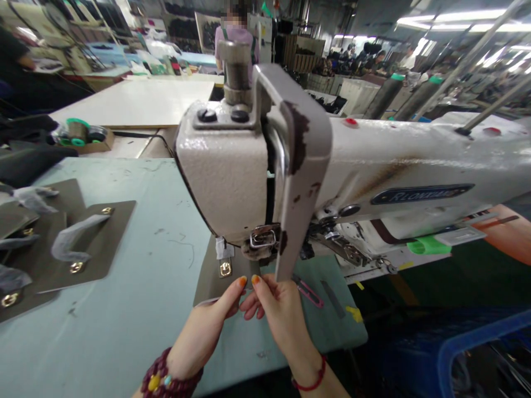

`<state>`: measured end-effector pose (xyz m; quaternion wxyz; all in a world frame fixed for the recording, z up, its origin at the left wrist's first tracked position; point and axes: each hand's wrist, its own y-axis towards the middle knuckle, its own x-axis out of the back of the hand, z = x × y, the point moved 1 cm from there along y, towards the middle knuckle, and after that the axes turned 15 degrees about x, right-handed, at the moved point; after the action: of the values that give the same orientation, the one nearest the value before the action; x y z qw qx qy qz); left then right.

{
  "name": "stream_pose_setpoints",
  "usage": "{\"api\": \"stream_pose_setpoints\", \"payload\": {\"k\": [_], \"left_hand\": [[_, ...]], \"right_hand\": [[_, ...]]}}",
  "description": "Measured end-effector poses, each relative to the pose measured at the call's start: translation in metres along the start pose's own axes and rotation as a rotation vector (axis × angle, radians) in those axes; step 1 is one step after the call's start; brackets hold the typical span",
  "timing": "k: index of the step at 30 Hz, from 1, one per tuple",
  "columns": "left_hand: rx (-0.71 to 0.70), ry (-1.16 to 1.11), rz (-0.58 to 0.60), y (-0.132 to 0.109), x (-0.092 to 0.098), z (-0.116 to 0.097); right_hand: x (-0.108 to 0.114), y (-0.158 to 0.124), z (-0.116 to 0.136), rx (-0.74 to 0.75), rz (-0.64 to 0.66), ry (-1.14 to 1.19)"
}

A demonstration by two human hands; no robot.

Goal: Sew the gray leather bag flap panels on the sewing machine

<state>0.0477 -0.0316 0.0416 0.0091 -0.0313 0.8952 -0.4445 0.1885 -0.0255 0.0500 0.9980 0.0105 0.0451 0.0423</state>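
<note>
A grey-brown panel (209, 279) lies under the head of a white sewing machine (226, 177). On the panel sit a gold fitting (225, 268) and part of a plastic-wrapped strap (224, 248). My left hand (213, 323) is closed on the panel's near edge, thumb on top. Just beside it, my right hand (280, 309) pinches the panel's right edge with thumb and forefinger, its other fingers curled below. Both thumb tips nearly meet. The machine's needle and presser foot are mostly hidden behind the grey guard bar (305, 166).
Similar panels with plastic-wrapped handles (93, 243) lie at the left on the pale green table (161, 309). Pink thread snips (309, 292) rest right of my right hand. A blue crate (446, 359) stands lower right. Thread cones (384, 97) and a person (244, 36) are beyond.
</note>
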Motion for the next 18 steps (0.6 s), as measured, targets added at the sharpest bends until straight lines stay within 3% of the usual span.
{"api": "stream_pose_setpoints", "payload": {"k": [10, 18], "left_hand": [[-0.192, 0.005, 0.007, 0.018, 0.001, -0.015], [-0.218, 0.133, -0.056, 0.023, 0.007, -0.031]], "right_hand": [[-0.004, 0.022, -0.003, 0.012, -0.028, -0.011], [-0.01, 0.029, -0.013, -0.014, -0.087, 0.013]]}}
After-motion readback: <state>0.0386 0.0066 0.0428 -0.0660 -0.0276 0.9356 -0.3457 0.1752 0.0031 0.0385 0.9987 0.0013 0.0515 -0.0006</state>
